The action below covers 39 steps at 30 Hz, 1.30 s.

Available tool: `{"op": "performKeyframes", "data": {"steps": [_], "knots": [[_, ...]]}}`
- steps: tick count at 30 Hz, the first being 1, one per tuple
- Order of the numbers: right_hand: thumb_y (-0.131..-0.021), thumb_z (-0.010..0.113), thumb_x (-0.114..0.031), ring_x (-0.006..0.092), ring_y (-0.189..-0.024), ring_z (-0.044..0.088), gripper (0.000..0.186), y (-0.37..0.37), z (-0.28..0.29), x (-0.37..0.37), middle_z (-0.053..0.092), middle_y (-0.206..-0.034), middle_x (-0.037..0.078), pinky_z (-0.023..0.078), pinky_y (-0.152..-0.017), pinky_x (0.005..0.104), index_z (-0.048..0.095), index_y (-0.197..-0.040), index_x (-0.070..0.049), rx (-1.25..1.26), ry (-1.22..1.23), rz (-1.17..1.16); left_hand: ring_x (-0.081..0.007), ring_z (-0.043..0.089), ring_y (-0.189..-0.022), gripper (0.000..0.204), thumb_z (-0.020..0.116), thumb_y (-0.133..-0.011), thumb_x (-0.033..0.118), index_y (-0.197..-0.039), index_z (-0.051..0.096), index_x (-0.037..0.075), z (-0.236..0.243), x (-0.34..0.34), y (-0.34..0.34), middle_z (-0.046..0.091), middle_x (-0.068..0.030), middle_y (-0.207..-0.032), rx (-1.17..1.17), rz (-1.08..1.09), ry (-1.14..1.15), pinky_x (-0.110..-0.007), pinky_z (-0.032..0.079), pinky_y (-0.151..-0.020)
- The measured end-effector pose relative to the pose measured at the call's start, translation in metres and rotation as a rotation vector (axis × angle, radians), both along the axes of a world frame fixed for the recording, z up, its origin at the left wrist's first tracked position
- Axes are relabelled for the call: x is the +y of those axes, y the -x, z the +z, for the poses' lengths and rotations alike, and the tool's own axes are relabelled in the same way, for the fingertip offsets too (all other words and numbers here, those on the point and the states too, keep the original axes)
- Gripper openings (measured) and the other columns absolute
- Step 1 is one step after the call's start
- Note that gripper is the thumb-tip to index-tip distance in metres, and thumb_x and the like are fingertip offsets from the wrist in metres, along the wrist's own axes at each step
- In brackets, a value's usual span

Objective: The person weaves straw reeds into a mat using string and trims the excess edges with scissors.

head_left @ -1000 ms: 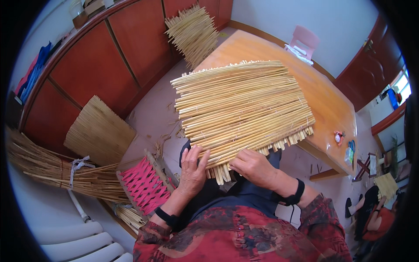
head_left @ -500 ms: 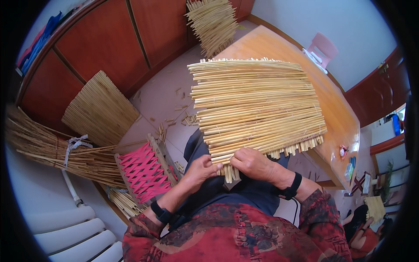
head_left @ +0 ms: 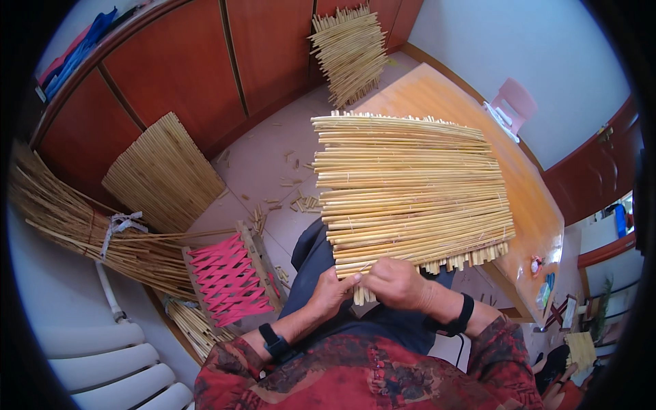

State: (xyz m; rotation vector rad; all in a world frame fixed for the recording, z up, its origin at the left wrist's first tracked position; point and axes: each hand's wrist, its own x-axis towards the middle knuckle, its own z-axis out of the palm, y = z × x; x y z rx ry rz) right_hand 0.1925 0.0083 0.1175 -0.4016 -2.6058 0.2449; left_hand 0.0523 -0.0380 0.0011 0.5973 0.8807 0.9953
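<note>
A mat of straw-coloured reed stalks (head_left: 417,195), bound with thin thread, lies over my lap and the wooden table's near part. At its near left corner, my left hand (head_left: 333,290) is closed, thumb and fingers pinching the edge. Right beside it, my right hand (head_left: 396,283) is curled in on the mat's near edge, its fingertips hidden under the knuckles. The two hands almost touch. Short stalk ends (head_left: 364,295) stick out just below them. Any thread between the fingers is too small to make out.
A wooden frame laced with pink strips (head_left: 229,277) stands left of my legs, beside a long bundle of stalks (head_left: 89,229). More reed mats lean on the red cabinets (head_left: 178,75). Cut stalk pieces (head_left: 304,203) litter the floor. A table (head_left: 533,225) stands right; another person sits beyond.
The view has tilted, so the whole scene sits lower in the picture. My left thumb has come closer to my right hand at the mat's corner. The mat stays in my hands.
</note>
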Motion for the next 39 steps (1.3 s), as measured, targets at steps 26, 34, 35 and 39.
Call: {"op": "performKeyframes", "data": {"steps": [26,34,35,39], "knots": [[-0.084,0.056,-0.018,0.0238,-0.061,0.059,0.014,-0.025,0.017,0.046,0.059,-0.066,0.011,0.046,-0.058,0.0321,0.06,-0.087,-0.005,0.026,0.553,-0.596,-0.0169,0.059,-0.095,0.033,0.059,-0.083,0.008,-0.113,0.05,-0.003,-0.012,0.026,-0.003,0.059,-0.0094,-0.107,-0.268,0.084,0.113,-0.03,0.048,-0.082],[-0.074,0.065,-0.027,0.0346,-0.072,0.061,0.021,-0.08,-0.008,0.011,0.061,-0.07,0.015,0.047,-0.059,0.0434,0.059,-0.082,-0.009,-0.649,0.463,-0.414,-0.0193,0.057,-0.1,0.039,0.061,-0.081,0.004,-0.117,0.048,-0.004,0.009,0.022,-0.023,0.058,-0.0117,-0.111,-0.239,0.079,0.141,-0.031,0.046,-0.087],[-0.076,0.064,-0.025,0.0343,-0.073,0.061,0.017,-0.086,-0.006,0.007,0.061,-0.071,0.014,0.047,-0.059,0.043,0.06,-0.08,-0.01,-0.618,0.448,-0.402,-0.0198,0.057,-0.101,0.04,0.061,-0.081,0.003,-0.117,0.047,-0.004,0.013,0.022,-0.025,0.057,-0.0118,-0.112,-0.23,0.088,0.13,-0.032,0.045,-0.088],[-0.084,0.056,-0.024,0.0329,-0.074,0.06,0.015,-0.104,-0.001,0.001,0.06,-0.073,0.014,0.047,-0.064,0.0402,0.061,-0.087,-0.01,-0.568,0.802,-0.479,-0.0209,0.056,-0.102,0.043,0.061,-0.079,0.001,-0.119,0.046,-0.004,0.024,0.024,-0.034,0.057,-0.0119,-0.113,-0.216,0.122,0.128,-0.032,0.044,-0.09]]}}
